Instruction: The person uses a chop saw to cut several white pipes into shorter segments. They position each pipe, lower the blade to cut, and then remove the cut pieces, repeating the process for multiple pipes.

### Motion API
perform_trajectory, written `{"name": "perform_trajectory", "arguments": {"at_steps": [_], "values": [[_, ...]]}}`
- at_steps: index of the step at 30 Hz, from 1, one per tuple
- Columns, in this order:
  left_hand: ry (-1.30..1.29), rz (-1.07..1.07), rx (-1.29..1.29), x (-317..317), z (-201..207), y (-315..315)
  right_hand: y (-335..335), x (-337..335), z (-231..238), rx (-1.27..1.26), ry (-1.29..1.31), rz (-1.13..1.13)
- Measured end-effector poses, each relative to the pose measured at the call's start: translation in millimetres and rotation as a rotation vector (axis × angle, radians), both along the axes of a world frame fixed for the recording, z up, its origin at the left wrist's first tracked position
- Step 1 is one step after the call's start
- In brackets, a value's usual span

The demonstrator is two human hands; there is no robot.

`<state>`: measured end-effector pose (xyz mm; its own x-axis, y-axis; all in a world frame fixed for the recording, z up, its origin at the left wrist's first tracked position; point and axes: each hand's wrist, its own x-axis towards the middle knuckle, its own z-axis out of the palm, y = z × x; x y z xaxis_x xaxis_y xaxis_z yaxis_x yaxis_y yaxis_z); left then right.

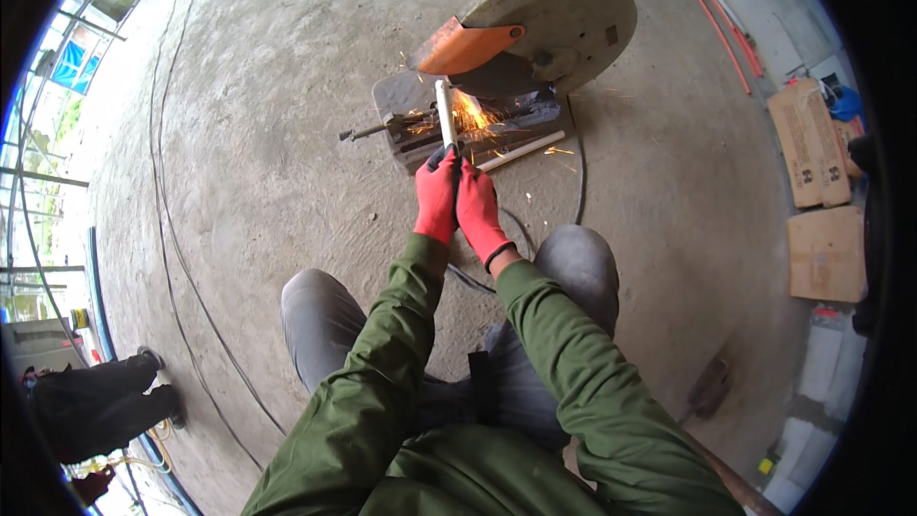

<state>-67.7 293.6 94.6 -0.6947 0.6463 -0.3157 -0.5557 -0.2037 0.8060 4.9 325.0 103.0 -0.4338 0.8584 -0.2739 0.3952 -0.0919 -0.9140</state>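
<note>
My left hand [437,199] and my right hand [478,207], both in red gloves with black cuffs, are closed side by side around the near end of a pale metal tube [446,115]. The tube's far end points up to the orange guard [468,46] of a cut-off saw, beside its large grey round disc [583,14]. Orange sparks [472,115] spray just right of the tube, over the saw's base [394,93]. A second pale tube [523,149] lies along the near right edge of the base. Where tube and disc meet is hidden.
A clamp screw handle [361,133] sticks out left of the base. A black cord [582,172] runs from the saw toward my knees. Long cables [162,186] cross the left floor. Cardboard boxes [826,253] and red pipes [716,10] lie right; a person [105,406] stands lower left.
</note>
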Motion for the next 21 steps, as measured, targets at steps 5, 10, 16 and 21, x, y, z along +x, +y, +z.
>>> {"name": "perform_trajectory", "arguments": {"at_steps": [5,10,16,21], "values": [[-0.012,0.001,-0.021,2,6,1,3,1,6,-0.034,-0.036,-0.006],[-0.08,-0.005,-0.004,3,12,2,8,0,5,-0.018,-0.105,-0.032],[-0.133,-0.019,-0.033,3,26,1,9,3,26,-0.037,-0.17,-0.015],[-0.172,0.064,-0.037,11,36,6,12,5,40,-0.004,-0.271,-0.027]]}}
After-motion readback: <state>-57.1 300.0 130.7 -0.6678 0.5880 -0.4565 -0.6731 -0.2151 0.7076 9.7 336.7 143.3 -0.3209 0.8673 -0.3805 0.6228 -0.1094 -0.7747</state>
